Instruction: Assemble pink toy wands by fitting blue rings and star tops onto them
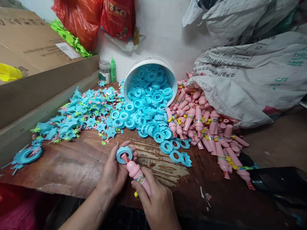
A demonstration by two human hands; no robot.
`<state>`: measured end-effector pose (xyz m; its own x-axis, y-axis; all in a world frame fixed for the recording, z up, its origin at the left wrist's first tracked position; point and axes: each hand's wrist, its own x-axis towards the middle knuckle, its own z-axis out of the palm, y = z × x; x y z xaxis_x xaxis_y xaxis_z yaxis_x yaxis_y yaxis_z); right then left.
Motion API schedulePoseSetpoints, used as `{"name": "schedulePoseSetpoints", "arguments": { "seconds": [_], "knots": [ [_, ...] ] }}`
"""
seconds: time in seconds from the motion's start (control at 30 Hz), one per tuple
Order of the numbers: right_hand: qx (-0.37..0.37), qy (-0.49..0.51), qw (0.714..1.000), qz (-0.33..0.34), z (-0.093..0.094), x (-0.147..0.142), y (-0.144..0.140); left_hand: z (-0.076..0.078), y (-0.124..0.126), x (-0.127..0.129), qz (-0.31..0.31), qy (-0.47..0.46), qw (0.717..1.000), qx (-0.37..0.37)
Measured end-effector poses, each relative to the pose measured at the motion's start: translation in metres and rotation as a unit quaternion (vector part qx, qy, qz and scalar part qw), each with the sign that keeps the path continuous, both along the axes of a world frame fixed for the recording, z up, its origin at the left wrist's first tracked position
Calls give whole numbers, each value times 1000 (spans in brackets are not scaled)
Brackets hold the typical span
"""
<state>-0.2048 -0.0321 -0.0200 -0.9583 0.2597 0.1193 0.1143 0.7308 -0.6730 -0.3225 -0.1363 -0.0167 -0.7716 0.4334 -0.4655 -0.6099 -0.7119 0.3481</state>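
At the table's near edge, the right hand (pixel 157 199) is closed around a pink tube (pixel 137 172), its lower end hidden in the fist. The left hand (pixel 115 172) pinches a blue ring (pixel 124 153) over the tube's striped tip. Bare wooden table (pixel 79 163) lies leftward. Beyond, loose rings spill from a tipped white bucket (pixel 150 62); a sack (pixel 251 80) covers part of the pink pile.

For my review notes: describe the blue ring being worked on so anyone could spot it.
Start at the tipped white bucket spilling blue rings; come down the wooden table to the hands. The blue ring sits in the left hand, the only ring with a pink tube poking through.
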Motion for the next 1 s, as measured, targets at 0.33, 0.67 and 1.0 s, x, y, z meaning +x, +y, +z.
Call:
{"name": "schedulePoseSetpoints", "arguments": {
  "seconds": [0.33, 0.67, 1.0],
  "knots": [
    [-592, -171, 785, -54, 14, -15, -13, -3, -10, 16, -137, 283, 943, -108],
    [-540, -157, 819, -113, -4, -11, 7, -28, -50, -91, -40, 475, 394, -786],
    [-152, -165, 974, -26, -11, 21, 55, -51, -28, 12, -140, 552, 634, -523]
  ]
}}
